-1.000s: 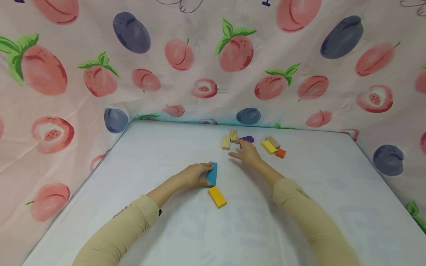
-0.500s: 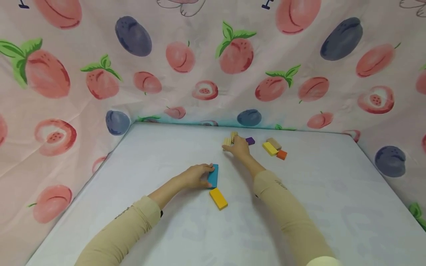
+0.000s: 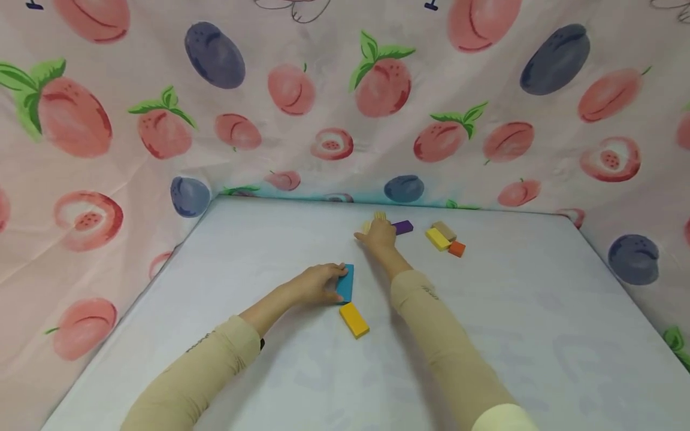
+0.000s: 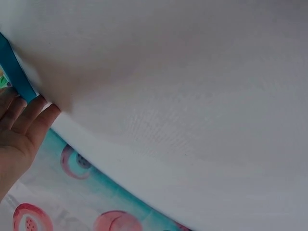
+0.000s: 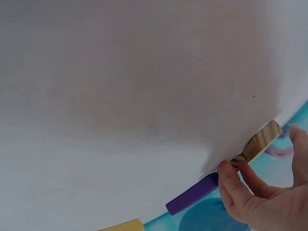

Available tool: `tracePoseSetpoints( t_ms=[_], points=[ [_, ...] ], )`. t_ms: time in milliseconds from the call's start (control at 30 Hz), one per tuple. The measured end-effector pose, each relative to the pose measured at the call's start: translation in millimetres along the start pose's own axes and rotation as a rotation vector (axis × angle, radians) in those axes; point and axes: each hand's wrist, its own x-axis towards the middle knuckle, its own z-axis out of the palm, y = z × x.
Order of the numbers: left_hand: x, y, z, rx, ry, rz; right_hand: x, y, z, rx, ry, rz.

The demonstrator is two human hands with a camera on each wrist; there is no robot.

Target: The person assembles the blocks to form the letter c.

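Observation:
My left hand (image 3: 315, 284) holds a flat blue block (image 3: 347, 284) on the white table, thumb at its near end and fingertips at its far end. In the left wrist view, the fingers (image 4: 34, 115) touch the blue block (image 4: 14, 70). A yellow-orange block (image 3: 354, 320) lies just in front of it. Farther back, my right hand (image 3: 380, 234) is over two striped natural-wood blocks, mostly covering them. Seen from the right wrist, its fingertips touch the smaller-looking wooden block, while the thumb stands just off the end of the other wooden block (image 5: 262, 140).
Right of my right hand lies a purple block (image 3: 402, 227). Beyond it sit a yellow block (image 3: 437, 239), a tan block (image 3: 444, 231) and a small orange block (image 3: 456, 249) close together. A fruit-print cloth (image 3: 334, 90) rises behind the table.
My right hand has moved left and slightly back, from beside the purple block onto the wooden blocks. The left hand keeps its hold on the blue block in the same place.

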Motion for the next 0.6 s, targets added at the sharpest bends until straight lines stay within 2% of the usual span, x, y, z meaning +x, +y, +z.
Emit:
tracePoseSetpoints(
  t_ms=[67, 233, 600],
  points=[
    [-0.6, -0.5, 0.2, 0.003, 0.000, 0.010, -0.6, -1.0, 0.7, -0.020, -0.001, 0.014],
    [-0.6, -0.7, -1.7, 0.012, 0.004, 0.011, -0.3, -2.5, 2.6, -0.090, -0.012, -0.044],
    [2.0, -0.3, 0.9, -0.002, 0.005, 0.021, -7.1, -3.0, 4.7, -0.034, 0.013, -0.054]
  ],
)
